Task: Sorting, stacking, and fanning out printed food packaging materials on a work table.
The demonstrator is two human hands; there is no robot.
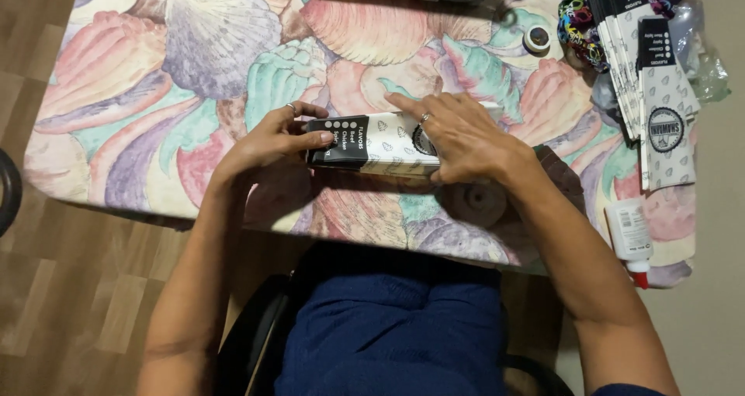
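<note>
Two hands rest on a flat paper pouch [384,143] that lies in the middle of a table covered by a cloth with big pastel shells [155,70]. The pouch is white with small dots and has a black band at one end. The left hand [272,136] sits on the black end, with its fingers bent and its thumb pressing on the band, so it pinches that end. The right hand [458,136] lies flat on the other end, fingers spread and pushing down. Each hand wears a ring. A stack of the same kind of pouches [644,70] lies fanned out near the far right edge of the table. A white glue bottle with a red tip [630,237] lies just below that stack. A small roll of tape [536,38] sits farther back.
</note>
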